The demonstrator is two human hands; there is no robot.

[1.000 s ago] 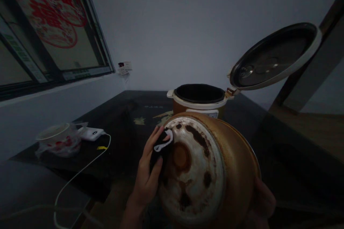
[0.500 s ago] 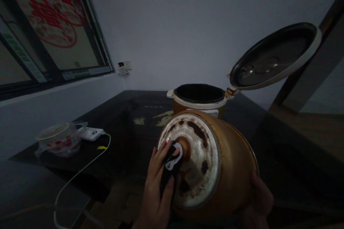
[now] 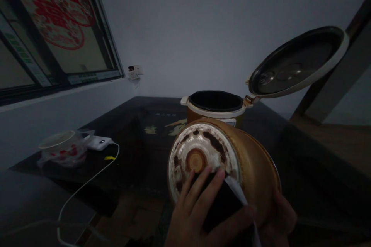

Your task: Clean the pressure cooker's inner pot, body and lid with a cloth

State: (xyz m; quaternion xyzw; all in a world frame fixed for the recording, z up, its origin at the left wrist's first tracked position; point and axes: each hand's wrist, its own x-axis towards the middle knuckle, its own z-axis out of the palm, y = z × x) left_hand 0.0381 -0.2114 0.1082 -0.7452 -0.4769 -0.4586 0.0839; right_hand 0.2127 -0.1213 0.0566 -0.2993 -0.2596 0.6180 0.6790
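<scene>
A brown rice cooker inner pot (image 3: 255,162) is tilted so its bottom faces me. Dark, rusty stains and a round brown centre mark the pale metal base. My left hand (image 3: 197,208) is closed on a black cloth (image 3: 222,204) with a whitish edge and presses it against the lower part of that base. At the pot's right side, my right hand (image 3: 282,216) grips near the rim, its lower part in shadow. Just behind the pot stands the rice cooker (image 3: 199,115), its lid (image 3: 301,61) raised to the right.
Everything stands over a dark table (image 3: 139,150). At its left are a bowl wrapped in a plastic bag (image 3: 63,150) and a white device (image 3: 100,142) with a cable (image 3: 87,183) hanging off the edge. A window (image 3: 58,27) and wall sockets (image 3: 135,71) lie beyond.
My left hand and the cloth have moved right and down across the pot's base, uncovering the brown centre. The right hand keeps its hold, and the pot has barely shifted.
</scene>
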